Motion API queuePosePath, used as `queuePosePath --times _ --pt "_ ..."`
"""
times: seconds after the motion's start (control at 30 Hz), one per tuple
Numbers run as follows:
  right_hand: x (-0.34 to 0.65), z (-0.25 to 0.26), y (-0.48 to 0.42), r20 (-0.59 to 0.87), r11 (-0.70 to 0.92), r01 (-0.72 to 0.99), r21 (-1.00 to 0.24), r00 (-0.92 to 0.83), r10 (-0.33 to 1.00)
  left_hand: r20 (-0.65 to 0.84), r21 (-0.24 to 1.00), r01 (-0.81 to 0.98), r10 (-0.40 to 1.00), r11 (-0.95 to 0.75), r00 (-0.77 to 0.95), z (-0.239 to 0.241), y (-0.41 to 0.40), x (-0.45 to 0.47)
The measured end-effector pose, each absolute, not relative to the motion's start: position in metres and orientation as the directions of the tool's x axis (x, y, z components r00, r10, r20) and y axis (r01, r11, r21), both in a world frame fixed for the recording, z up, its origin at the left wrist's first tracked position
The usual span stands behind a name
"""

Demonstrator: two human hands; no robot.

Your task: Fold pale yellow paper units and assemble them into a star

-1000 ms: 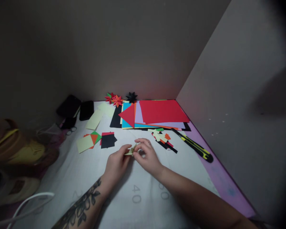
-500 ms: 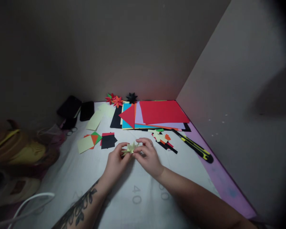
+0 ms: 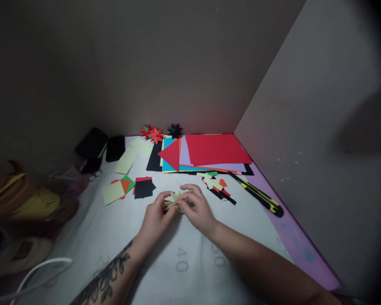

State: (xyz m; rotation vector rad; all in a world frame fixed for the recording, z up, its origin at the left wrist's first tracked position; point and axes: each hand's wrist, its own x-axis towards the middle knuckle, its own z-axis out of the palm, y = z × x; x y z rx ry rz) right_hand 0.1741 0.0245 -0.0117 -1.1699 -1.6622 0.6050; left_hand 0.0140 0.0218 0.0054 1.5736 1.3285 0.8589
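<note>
A pale yellow folded paper star is held between both hands, just above the white table covering. My left hand pinches its left side with thumb and fingers. From the right, my right hand grips the star with thumb and forefinger, its other fingers curled above. The fingers hide part of the star's lower points. Beyond my left hand lie black and red paper squares, and further left a small group of yellow, orange and green squares.
Small paper scraps lie right of my hands, beside a yellow-black utility knife. Coloured sheets are stacked at the back, with finished stars, one black and one orange. Two black objects and scissor handles are at left.
The paper star has tilted and turned slightly in my fingers. Both hands stay in nearly the same place, still holding it.
</note>
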Motion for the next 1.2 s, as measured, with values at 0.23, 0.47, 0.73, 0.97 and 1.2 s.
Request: queuePosePath --times 0.23,0.47,0.73,0.97,1.2 --pt "0.1730 -0.0113 0.0237 0.455 0.430 0.409 -0.805 -0.038 0.889 -0.090 0.933 0.359 0.985 0.032 0.147 0.0058 0.0227 0.0162" --pt "0.1753 -0.0172 0.0288 0.639 0.595 0.439 -0.673 -0.059 0.767 -0.086 0.930 0.367 0.984 0.023 0.157 0.0025 0.0225 0.0154" --pt "0.1756 -0.0132 0.0264 0.630 0.601 0.463 -0.652 -0.110 0.769 -0.056 0.927 0.373 0.978 -0.023 0.199 0.0020 0.0230 0.0128" --pt "0.1759 -0.0088 0.0258 0.553 0.569 0.438 -0.696 -0.178 0.814 -0.023 0.911 0.406 0.975 -0.070 0.221 0.0017 0.0195 0.0127" --pt "0.1736 -0.0133 0.0259 0.430 0.453 0.399 -0.797 -0.152 0.890 -0.066 0.937 0.351 0.977 -0.009 0.201 0.0066 0.0223 0.0162"
